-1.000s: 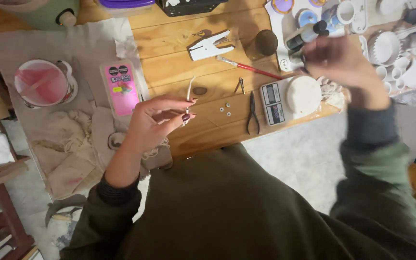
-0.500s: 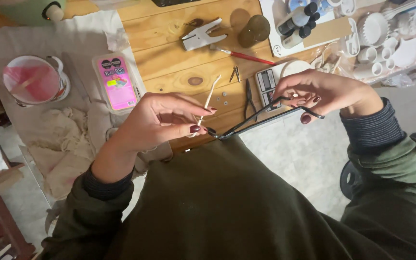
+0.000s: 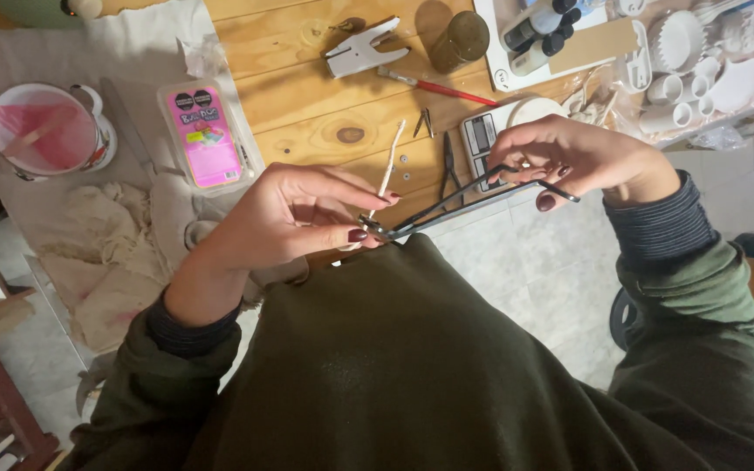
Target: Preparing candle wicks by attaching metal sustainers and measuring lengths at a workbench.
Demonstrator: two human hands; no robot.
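My left hand [image 3: 294,218] pinches a thin white wick [image 3: 388,167] that sticks up over the wooden table [image 3: 307,96]. My right hand [image 3: 578,157] grips the handles of long black pliers [image 3: 464,199]. The pliers' jaws meet the lower end of the wick right at my left fingertips. Both hands hover just above the table's near edge, over my dark green sweater.
On the table lie small black pliers [image 3: 449,166], tweezers [image 3: 427,122], a red-handled brush [image 3: 436,87], a white stapler-like tool [image 3: 359,51], a digital scale [image 3: 499,131], a dark jar [image 3: 460,39], a pink box [image 3: 205,135]. A pink-filled pot [image 3: 45,129] sits left; white moulds [image 3: 700,70] right.
My right hand came down from the bottles at the back right holding long black pliers, and brought their jaws to the wick in my left hand.
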